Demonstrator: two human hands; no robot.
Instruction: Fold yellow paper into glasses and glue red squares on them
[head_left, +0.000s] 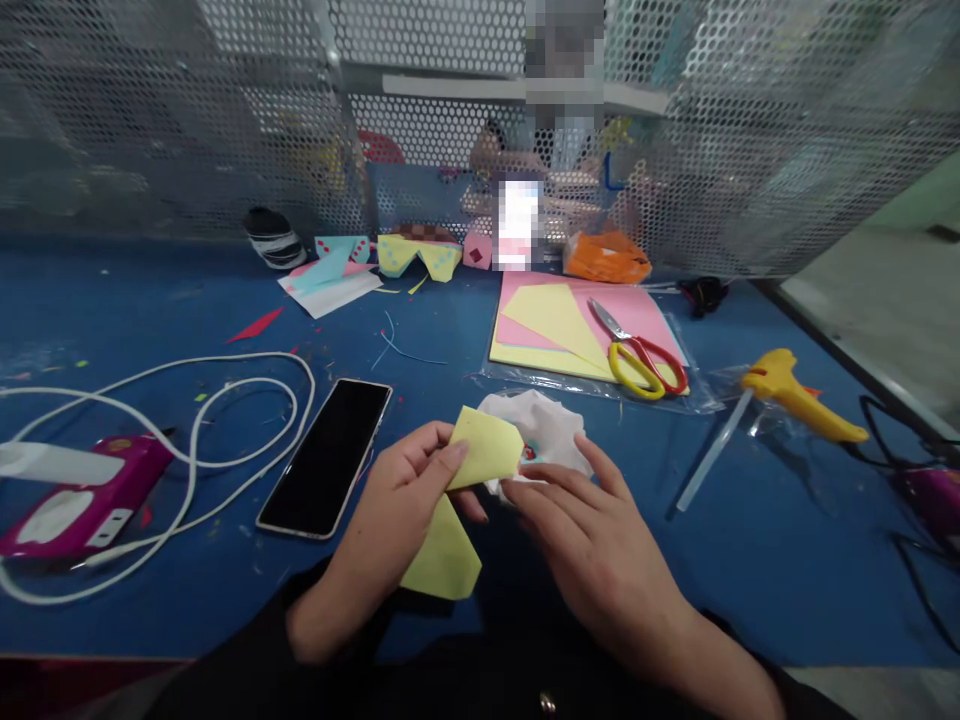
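Observation:
My left hand (409, 490) pinches a yellow paper cutout (486, 448) between thumb and fingers. The cutout has two angular lobes; the lower one (446, 555) hangs below my hand. My right hand (592, 535) holds nothing that shows, its fingers apart and stretched over the near side of a white crumpled sheet (551, 420). Its index and middle fingertips come close to the cutout's right corner; whether they touch it I cannot tell. Small red and teal bits show on the white sheet between my hands.
Left lie a phone (326, 460), a white cable (195, 450) and a magenta device (97, 495). Scissors (637, 355) rest on bagged coloured paper (540, 320). A yellow glue gun (799, 395) lies right. Paper masks (420, 255) stand before the perforated metal screen (435, 125).

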